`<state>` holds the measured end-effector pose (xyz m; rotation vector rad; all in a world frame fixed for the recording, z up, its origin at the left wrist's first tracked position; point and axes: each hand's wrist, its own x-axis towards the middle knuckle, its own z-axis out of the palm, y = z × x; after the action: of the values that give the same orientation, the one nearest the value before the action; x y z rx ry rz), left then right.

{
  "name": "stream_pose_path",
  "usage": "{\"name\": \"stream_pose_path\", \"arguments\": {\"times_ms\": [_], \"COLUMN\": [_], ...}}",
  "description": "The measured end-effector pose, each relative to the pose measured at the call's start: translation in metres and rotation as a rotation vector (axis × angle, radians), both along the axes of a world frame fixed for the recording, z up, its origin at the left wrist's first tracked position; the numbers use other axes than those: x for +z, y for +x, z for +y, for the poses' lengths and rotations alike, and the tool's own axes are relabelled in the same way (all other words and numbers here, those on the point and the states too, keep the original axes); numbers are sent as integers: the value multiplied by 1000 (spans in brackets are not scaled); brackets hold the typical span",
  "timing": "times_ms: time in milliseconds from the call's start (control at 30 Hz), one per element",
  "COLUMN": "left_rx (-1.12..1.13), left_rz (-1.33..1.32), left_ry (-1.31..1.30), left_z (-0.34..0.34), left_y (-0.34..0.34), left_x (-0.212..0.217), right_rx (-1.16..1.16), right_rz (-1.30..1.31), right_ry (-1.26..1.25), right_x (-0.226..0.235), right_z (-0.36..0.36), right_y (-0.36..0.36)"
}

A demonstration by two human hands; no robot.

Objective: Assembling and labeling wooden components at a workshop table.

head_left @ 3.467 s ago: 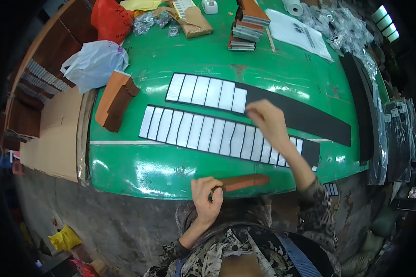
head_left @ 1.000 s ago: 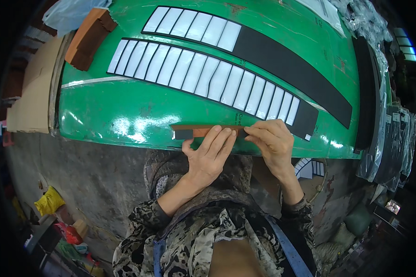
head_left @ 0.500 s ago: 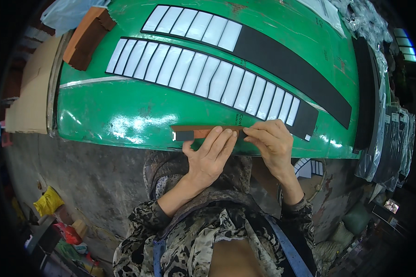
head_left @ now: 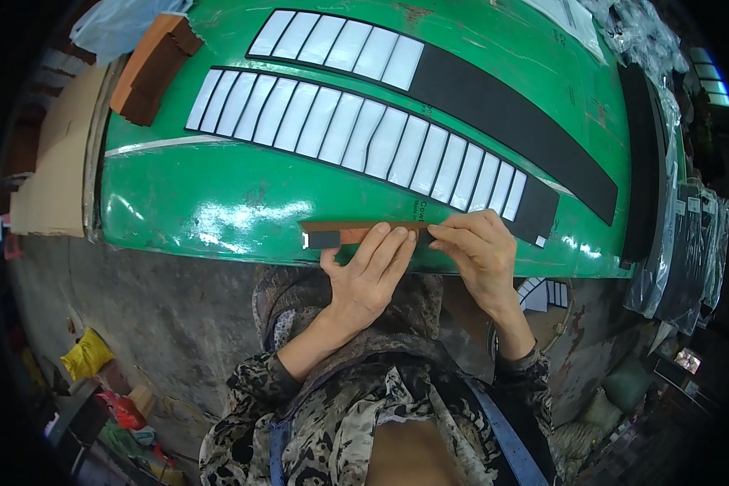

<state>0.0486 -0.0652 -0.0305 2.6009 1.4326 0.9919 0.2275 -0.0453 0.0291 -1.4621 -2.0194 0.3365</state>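
A narrow brown strip lies along the near edge of the green tabletop. A dark grey block with a small white tip sits at its left end. My left hand holds the strip, its fingers laid together over the middle and the thumb at the near side. At the strip's right end my right hand is closed in a pinch. Something dark shows beside those fingertips, but they hide what they hold. Beyond my hands lies a long black strip covered with a row of white rectangles.
Behind it is a second black strip, partly covered with white rectangles. A stack of brown pieces stands at the far left of the green table, beside a cardboard box. Plastic-wrapped black sheets hang at the right edge.
My right hand has shifted very slightly to the right, still pinching. The left hand and the brown strip stay in place.
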Motion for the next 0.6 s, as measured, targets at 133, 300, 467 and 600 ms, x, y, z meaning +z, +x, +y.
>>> {"name": "stream_pose_path", "arguments": {"times_ms": [133,300,467,600], "left_rx": [-2,-3,-9,-11], "left_rz": [6,4,6,5], "left_ry": [-3,-3,-9,-8], "left_z": [0,0,0,0], "left_y": [-1,0,-1,-2], "left_x": [0,0,0,0], "right_rx": [3,7,8,18], "right_rz": [9,9,10,-3], "right_ry": [-10,-10,-9,-1], "right_x": [1,0,-1,-1], "right_z": [0,1,1,1], "right_y": [0,-1,-1,-1]}}
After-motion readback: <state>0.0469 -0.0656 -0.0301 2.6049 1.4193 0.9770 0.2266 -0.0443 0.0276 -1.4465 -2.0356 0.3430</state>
